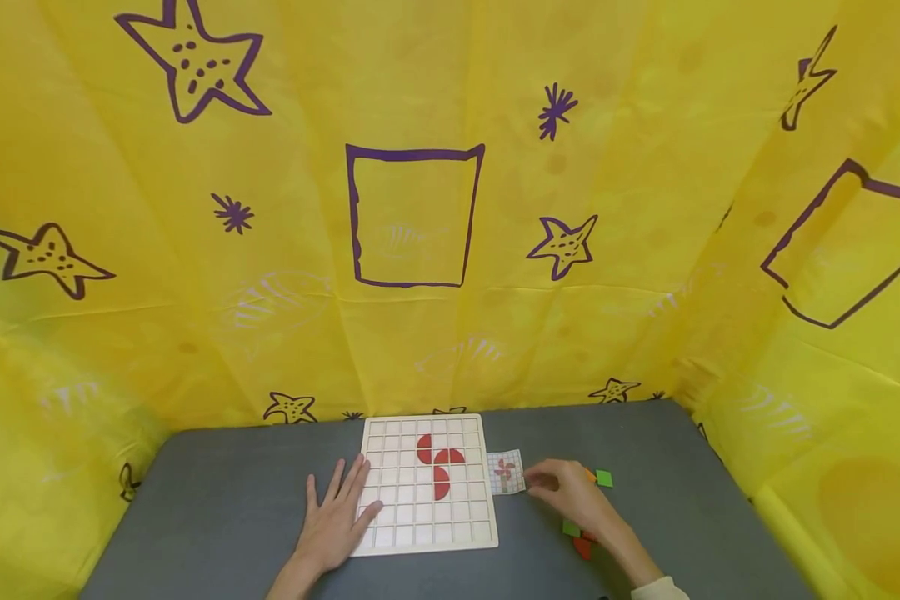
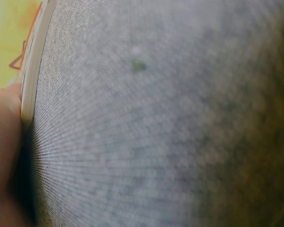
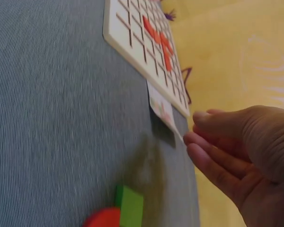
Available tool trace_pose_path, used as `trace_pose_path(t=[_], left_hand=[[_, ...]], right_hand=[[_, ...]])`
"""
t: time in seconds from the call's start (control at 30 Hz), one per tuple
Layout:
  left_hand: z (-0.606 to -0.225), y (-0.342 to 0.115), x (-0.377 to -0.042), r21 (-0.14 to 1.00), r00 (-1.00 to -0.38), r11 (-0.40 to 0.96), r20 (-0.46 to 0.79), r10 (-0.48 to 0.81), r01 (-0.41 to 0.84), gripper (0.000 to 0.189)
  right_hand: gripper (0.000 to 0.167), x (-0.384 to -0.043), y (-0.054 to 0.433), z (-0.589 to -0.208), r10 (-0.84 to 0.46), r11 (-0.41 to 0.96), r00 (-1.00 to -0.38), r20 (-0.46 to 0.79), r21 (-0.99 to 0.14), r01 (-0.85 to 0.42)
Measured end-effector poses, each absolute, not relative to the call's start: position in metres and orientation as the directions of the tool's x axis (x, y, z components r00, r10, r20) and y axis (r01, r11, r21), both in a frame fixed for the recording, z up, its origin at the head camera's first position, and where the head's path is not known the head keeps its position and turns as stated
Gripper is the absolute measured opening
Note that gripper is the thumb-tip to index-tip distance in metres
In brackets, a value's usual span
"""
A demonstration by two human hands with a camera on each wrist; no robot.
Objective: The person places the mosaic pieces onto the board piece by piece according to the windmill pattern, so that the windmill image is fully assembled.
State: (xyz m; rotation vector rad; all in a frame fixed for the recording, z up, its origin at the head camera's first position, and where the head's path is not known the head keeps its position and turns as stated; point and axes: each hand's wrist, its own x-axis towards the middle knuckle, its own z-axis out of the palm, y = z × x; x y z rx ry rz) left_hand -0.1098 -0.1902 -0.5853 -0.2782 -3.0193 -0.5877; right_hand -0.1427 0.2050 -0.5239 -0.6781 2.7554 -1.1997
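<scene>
My left hand point(image 1: 335, 517) lies spread over the left edge of a pale grid board point(image 1: 390, 533), fingers straight. In the left wrist view, part of that hand point(image 2: 4, 142) is beside the board's edge point(image 2: 35, 61). Several red rounded pieces point(image 1: 441, 482) sit in cells right of the board's middle. A small paper pattern card point(image 1: 497, 483), printed with a red pinwheel on a grid, lies against the board's right side. My right hand point(image 1: 570, 493), fingers bent, pinches the card's right edge, which rises off the table in the right wrist view; the exact contact point(image 3: 187, 138) is small.
Loose pieces lie around my right forearm: a green square point(image 1: 604, 478), an orange piece point(image 1: 590, 476), another green piece point(image 1: 571, 528) and a red one point(image 1: 582, 547). The dark grey table point(image 1: 232, 492) meets a yellow curtain point(image 1: 420, 350) at the back and sides.
</scene>
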Motion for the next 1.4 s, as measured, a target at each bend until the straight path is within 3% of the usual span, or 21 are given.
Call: trace_pose_path(t=[0.37, 0.57, 0.73, 1.0, 1.4], left_hand=[[-0.586, -0.189, -0.109, 0.365, -0.982, 0.912, 0.091, 0.167, 0.189, 0.072], [-0.586, -0.188, -0.109, 0.367, -0.980, 0.909, 0.103, 0.170, 0.196, 0.071], [-0.586, -0.188, -0.109, 0.362, -0.979, 0.910, 0.112, 0.171, 0.201, 0.071], [-0.593, -0.191, -0.109, 0.365, -0.969, 0.903, 0.177, 0.171, 0.226, 0.070], [-0.592, -0.190, -0.110, 0.375, -0.974, 0.902, 0.151, 0.166, 0.212, 0.071]], right_hand=[[0.019, -0.136, 0.247, -0.522, -0.421, 0.640, -0.907, 0.030, -0.698, -0.320], [0.024, -0.130, 0.269, -0.520, -0.478, 0.649, -0.878, -0.003, -0.675, -0.351], [0.026, -0.126, 0.283, -0.520, -0.481, 0.652, -0.874, -0.071, -0.695, -0.302], [0.029, -0.121, 0.291, -0.520, -0.489, 0.674, -0.862, -0.137, -0.686, -0.273], [0.030, -0.114, 0.294, -0.530, -0.511, 0.661, -0.847, -0.149, -0.698, -0.276]])
